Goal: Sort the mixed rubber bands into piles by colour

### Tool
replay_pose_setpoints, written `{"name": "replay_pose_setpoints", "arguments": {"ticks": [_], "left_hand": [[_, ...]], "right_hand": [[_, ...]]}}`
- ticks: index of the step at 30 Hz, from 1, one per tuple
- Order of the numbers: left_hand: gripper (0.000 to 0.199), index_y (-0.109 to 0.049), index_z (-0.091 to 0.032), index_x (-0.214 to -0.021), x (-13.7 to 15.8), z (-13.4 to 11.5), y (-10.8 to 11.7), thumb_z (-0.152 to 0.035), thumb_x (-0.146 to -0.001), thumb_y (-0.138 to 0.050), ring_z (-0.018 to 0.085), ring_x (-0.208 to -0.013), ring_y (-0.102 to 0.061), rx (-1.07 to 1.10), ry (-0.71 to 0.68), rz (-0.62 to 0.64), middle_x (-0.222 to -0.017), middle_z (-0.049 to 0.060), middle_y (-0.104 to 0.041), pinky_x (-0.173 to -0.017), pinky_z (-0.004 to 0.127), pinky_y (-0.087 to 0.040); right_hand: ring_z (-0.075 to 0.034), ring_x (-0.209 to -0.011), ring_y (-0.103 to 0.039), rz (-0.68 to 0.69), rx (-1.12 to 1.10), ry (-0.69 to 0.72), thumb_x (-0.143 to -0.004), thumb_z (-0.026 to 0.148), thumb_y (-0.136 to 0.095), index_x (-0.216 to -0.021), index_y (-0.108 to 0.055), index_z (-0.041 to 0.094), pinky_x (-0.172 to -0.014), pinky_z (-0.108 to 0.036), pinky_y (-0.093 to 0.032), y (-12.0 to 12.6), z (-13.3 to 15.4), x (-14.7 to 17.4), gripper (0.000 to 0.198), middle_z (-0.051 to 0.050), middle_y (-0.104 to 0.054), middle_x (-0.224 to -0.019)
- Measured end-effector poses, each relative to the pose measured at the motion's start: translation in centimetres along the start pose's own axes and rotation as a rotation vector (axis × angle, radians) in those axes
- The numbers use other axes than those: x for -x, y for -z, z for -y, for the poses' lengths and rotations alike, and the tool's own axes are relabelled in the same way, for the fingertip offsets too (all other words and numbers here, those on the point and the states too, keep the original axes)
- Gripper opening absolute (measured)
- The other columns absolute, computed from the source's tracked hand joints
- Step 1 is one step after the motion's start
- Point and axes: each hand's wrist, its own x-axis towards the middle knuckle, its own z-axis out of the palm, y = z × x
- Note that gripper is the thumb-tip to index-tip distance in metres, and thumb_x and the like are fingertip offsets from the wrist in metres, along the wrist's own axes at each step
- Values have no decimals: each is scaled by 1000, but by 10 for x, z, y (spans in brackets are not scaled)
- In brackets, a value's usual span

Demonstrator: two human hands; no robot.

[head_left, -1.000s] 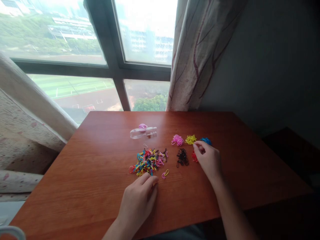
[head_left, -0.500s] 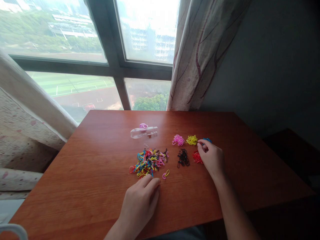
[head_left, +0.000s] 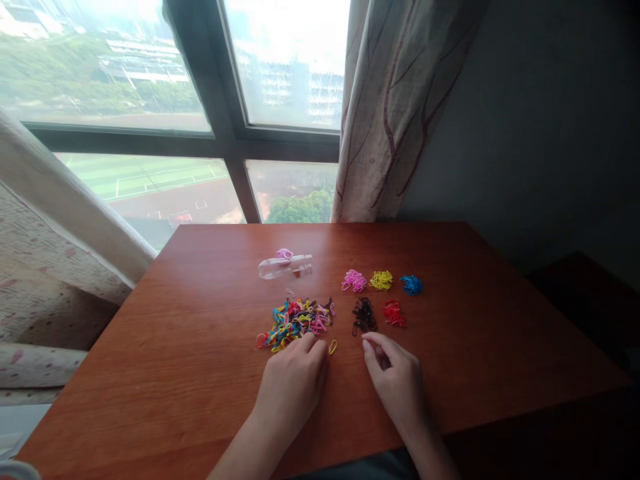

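A mixed heap of coloured plastic stitch markers [head_left: 297, 321], shaped like little safety pins, lies at mid-table. My left hand [head_left: 295, 373] is at the heap's near edge, fingers curled and closed; what they hold, if anything, is hidden. Just right of its fingertips is a single yellow stitch marker [head_left: 333, 347]. My right hand [head_left: 397, 373] has thumb and forefinger pinched together just below the black pile [head_left: 364, 313]; I cannot make out anything between them. Sorted piles of red [head_left: 394, 313], pink [head_left: 354, 281], yellow [head_left: 381, 280] and blue [head_left: 412, 285] markers lie beyond it.
Behind the heap, a clear plastic container [head_left: 275, 268] lies on its side with something pink at it. A lone pale marker [head_left: 290, 293] rests between container and heap. The wooden table [head_left: 165, 347] reaches the window and curtain [head_left: 385, 120].
My right hand has come back from the blue pile, towards me and left, uncovering the blue and red piles. My left hand has shifted slightly right and now covers where a pink marker lay.
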Motion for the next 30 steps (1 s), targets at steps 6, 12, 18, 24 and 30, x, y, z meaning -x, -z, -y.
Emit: {"name": "replay_pose_setpoints", "arguments": {"ticks": [6, 12, 18, 24, 30], "left_hand": [[22, -62, -22, -89, 3, 6, 1, -20, -98, -43, 19, -78, -64, 14, 1, 29, -90, 3, -66, -60, 26, -39], [23, -61, -21, -84, 2, 7, 1, -19, -98, -43, 18, -74, -63, 13, -10, 18, -89, 3, -66, -59, 26, -38], [20, -62, -22, -86, -6, 9, 8, -21, -96, -45, 16, -73, -63, 32, -37, -86, -88, 3, -66, -57, 24, -38], [17, -66, -22, -88, -71, 2, 35, -23, -92, -49, 16, -72, -64, 142, -59, -102, -89, 3, -68, -59, 24, -41], [17, -71, -20, -87, -146, -2, 27, -19, -85, -54, 18, -75, -64, 177, -108, -73, -87, 7, -70, -68, 26, -46]], "right_hand": [[-18, -68, -70, 10, -3, 8, -94, 28, -51, -90, -72, 21, -61, -24, -56, 2, 0, 0, 22, -6, -75, -83], [-18, -68, -68, 47, 0, 27, -95, 25, -49, -92, -70, 21, -62, -25, -54, 2, 1, 0, 22, -5, -73, -82], [-18, -67, -67, 55, -5, 43, -95, 24, -48, -91, -69, 21, -63, -26, -52, 2, 2, 0, 22, -5, -72, -80], [-17, -66, -67, 50, -19, 73, -93, 22, -50, -91, -70, 21, -62, -25, -52, 1, 2, -2, 20, -4, -72, -79], [-16, -67, -69, 41, -54, 74, -93, 22, -49, -90, -70, 21, -62, -24, -54, 2, -1, -1, 21, -4, -73, -81]]}}
